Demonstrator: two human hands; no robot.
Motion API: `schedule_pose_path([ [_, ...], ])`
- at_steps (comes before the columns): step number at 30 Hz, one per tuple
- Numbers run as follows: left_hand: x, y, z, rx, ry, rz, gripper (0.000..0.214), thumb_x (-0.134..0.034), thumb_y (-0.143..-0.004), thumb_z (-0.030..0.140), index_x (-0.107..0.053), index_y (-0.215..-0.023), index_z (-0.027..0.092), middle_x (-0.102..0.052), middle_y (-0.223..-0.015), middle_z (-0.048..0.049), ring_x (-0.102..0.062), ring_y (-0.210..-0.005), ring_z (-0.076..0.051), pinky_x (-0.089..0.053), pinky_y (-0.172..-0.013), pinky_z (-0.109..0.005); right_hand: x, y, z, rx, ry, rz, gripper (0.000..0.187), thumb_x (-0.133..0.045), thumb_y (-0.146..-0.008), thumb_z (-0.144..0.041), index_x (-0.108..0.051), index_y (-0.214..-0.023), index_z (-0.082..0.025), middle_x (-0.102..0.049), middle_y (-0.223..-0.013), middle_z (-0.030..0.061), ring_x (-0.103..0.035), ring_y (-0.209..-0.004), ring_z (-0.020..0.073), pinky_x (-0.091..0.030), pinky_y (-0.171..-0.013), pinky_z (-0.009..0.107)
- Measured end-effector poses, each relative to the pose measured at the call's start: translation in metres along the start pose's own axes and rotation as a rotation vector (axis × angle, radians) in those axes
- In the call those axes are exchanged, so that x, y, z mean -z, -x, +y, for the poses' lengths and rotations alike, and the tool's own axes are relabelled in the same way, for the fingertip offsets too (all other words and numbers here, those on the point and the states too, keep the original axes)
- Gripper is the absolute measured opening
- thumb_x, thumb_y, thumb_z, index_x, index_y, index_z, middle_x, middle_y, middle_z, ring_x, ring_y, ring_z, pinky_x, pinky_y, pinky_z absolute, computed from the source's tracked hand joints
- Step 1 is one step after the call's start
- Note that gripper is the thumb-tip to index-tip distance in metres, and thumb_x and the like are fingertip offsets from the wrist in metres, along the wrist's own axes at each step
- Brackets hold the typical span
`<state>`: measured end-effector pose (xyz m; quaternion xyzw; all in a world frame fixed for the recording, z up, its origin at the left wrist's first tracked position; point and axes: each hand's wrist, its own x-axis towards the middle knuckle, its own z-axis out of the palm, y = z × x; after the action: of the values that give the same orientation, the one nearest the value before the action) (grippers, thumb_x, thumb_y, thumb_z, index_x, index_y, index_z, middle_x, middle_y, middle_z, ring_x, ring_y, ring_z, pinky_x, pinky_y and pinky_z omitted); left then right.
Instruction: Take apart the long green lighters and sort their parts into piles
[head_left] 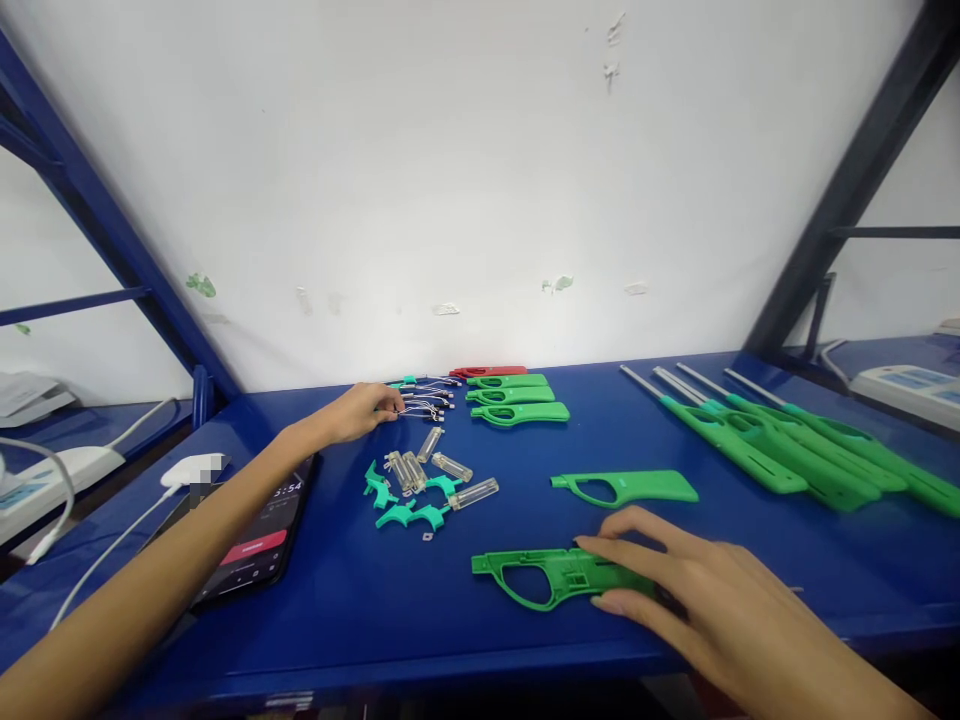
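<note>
Our right grip [697, 590] pinches the near green shell [564, 576], likely light, stiff; edges suit. Left grip [364, 411]: can't tell.

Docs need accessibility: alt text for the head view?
The right hand grips an open green shell half on a blue table; the left hand is at wired parts farther back. Clear containers and teal pieces lie between, with rod-tipped green assemblies at right.

Green half-shell [577, 575] lies flat on blue surface [337, 610] nr front edge, hollow side up; I can see ribs inside, looped end to L. Wired pcs [431, 411] w/ blk ends bunched at back.
</note>
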<state>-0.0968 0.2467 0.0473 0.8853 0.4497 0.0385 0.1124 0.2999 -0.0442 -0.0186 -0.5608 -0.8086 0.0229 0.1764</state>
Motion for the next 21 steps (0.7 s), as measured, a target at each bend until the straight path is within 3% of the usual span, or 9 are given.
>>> schedule_pose_path([
  [6,-0.005,-0.014,-0.004,-0.018,-0.055,0.052,0.039,-0.073,-0.107,0.039,-0.067,-0.139,0.019,-0.069,-0.140,-0.0116,-0.073,-0.116,-0.028,-0.064,-0.097,-0.050,-0.002,0.003,0.001,0.057,0.066,0.011,0.044,-0.039,-0.116,-0.057,-0.068,-0.145,-0.043,-0.073,-0.143,0.0035,-0.085,-0.089,0.0253,-0.070,-0.072,0.042],
  [13,0.000,-0.014,0.003,-0.031,-0.121,0.075,0.038,-0.073,-0.107,0.039,-0.067,-0.139,0.019,-0.069,-0.139,-0.0114,-0.073,-0.116,-0.028,-0.064,-0.097,-0.049,0.041,-0.039,0.023,0.117,0.074,0.118,0.045,-0.042,-0.115,-0.057,-0.074,-0.133,-0.030,-0.076,-0.131,0.0080,-0.083,-0.098,0.0259,-0.066,-0.079,0.037],
  [17,0.010,0.000,0.023,-0.065,-0.176,0.145,0.037,-0.073,-0.107,0.039,-0.067,-0.138,0.019,-0.070,-0.138,-0.0112,-0.073,-0.115,-0.027,-0.064,-0.096,-0.049,0.053,-0.086,0.046,0.120,0.150,0.023,0.035,-0.055,-0.112,-0.044,-0.077,-0.131,-0.024,-0.078,-0.124,0.0107,-0.081,-0.099,0.0281,-0.063,-0.081,0.037],
  [21,0.012,0.030,0.066,-0.164,-0.243,0.247,0.030,-0.073,-0.107,0.038,-0.071,-0.131,0.019,-0.072,-0.132,-0.0100,-0.073,-0.115,-0.027,-0.062,-0.100,-0.051,0.047,-0.120,0.058,0.118,0.150,-0.009,0.030,-0.069,-0.104,-0.041,-0.082,-0.124,-0.022,-0.082,-0.117,0.0110,-0.082,-0.092,0.0290,-0.062,-0.074,0.036],
])
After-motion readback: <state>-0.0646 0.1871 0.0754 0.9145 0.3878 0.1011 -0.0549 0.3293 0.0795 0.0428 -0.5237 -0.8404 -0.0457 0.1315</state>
